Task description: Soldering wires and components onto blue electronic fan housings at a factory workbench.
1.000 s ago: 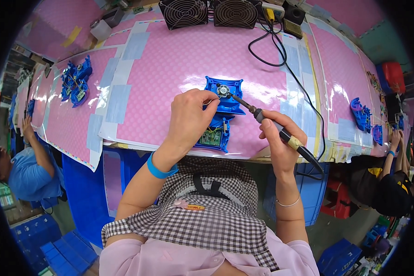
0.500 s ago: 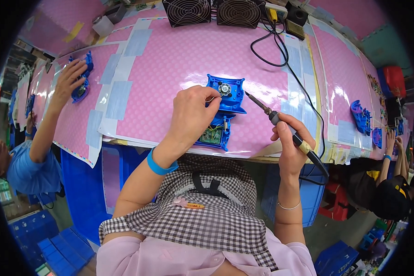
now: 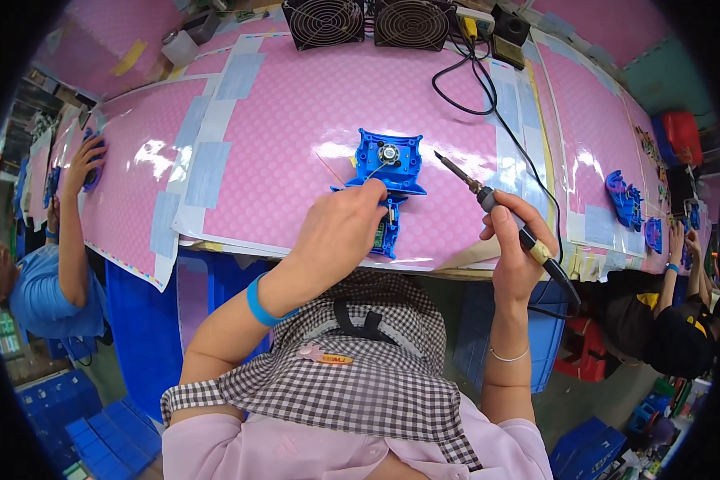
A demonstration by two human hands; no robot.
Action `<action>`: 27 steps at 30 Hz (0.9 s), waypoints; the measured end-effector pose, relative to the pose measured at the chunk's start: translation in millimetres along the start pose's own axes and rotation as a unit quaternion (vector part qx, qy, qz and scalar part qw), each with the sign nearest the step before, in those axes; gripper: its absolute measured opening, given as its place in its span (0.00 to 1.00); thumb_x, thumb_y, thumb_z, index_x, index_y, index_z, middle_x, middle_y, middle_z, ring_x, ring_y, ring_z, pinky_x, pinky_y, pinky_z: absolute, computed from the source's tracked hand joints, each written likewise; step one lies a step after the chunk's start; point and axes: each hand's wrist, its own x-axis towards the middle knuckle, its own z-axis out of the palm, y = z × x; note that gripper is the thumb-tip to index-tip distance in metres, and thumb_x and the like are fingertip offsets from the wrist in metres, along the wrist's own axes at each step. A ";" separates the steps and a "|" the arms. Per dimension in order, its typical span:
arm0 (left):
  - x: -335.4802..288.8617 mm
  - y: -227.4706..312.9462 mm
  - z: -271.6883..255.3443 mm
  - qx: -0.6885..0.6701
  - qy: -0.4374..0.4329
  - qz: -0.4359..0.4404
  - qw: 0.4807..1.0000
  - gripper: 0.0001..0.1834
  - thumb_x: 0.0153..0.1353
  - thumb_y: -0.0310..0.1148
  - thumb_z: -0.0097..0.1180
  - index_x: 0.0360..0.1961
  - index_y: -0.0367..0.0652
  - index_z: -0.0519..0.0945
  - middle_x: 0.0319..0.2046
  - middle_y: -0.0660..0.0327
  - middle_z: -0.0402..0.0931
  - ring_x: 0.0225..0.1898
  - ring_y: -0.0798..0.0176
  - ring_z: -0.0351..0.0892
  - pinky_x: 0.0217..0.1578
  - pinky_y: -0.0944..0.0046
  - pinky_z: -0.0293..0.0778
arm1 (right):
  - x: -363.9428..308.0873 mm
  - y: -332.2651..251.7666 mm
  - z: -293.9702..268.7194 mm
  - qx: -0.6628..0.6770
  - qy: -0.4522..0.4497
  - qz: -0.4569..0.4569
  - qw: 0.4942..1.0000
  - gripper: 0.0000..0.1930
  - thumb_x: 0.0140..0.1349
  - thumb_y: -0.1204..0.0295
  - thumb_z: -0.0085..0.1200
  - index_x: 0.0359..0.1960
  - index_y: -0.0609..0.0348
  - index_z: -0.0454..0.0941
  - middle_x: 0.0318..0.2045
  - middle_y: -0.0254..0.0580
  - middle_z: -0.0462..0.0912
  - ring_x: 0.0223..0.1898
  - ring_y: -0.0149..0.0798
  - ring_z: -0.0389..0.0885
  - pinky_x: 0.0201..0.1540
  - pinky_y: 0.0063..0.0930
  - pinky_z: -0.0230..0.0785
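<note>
The fingertips of my left hand (image 3: 342, 228) are pinched together where two blue plastic housing halves meet, seemingly on a thin wire; the exact grip is hidden. The far blue housing (image 3: 363, 170) lies inner side up with a round metal-centred part (image 3: 389, 154) in it, from which a thin wire runs to those fingers. Another thin reddish wire (image 3: 328, 169) sticks out beyond my knuckles. Partly under the hand, the near housing half (image 3: 392, 238) shows a green circuit board (image 3: 378, 235). My right hand (image 3: 514, 236) grips a soldering iron (image 3: 488, 199), its tip pointing up-left, apart from the housings.
Two black fans (image 3: 326, 22) stand at the table's far edge. The iron's black cable (image 3: 528, 152) loops along the right, near an iron stand (image 3: 510, 36). More blue housings (image 3: 625, 200) lie on the right. Co-workers sit at both sides, one in a blue shirt (image 3: 60, 292).
My left hand has come down and slightly right, from the round part to between the housings. The soldering iron has shifted slightly right. The left co-worker's hand and blue part have moved left.
</note>
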 end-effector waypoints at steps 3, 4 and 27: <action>3.6 -2.8 1.9 -0.034 -0.040 -0.033 0.998 0.08 0.56 0.28 0.61 0.36 0.39 0.79 0.28 0.56 0.81 0.30 0.53 0.82 0.31 0.59 0.74 | -0.3 1.2 1.1 0.012 -0.005 -0.004 1.000 0.10 0.60 0.78 0.58 0.42 0.70 0.81 0.28 0.44 0.83 0.24 0.29 0.80 0.27 0.18 0.72; 3.6 -4.2 1.1 -0.102 -0.027 -0.035 0.994 0.09 0.55 0.29 0.61 0.37 0.38 0.79 0.28 0.56 0.82 0.29 0.54 0.82 0.29 0.59 0.73 | -1.0 1.0 1.0 0.012 -0.009 -0.001 1.000 0.10 0.60 0.77 0.58 0.42 0.70 0.81 0.28 0.44 0.83 0.24 0.29 0.80 0.28 0.18 0.72; 31.2 -6.3 7.1 -0.063 0.089 -0.015 0.994 0.07 0.53 0.28 0.63 0.33 0.38 0.85 0.29 0.55 0.83 0.27 0.58 0.81 0.28 0.62 0.74 | 3.0 24.4 14.6 -0.088 -0.076 -0.019 0.993 0.09 0.59 0.78 0.59 0.40 0.68 0.82 0.27 0.40 0.83 0.23 0.26 0.80 0.26 0.16 0.72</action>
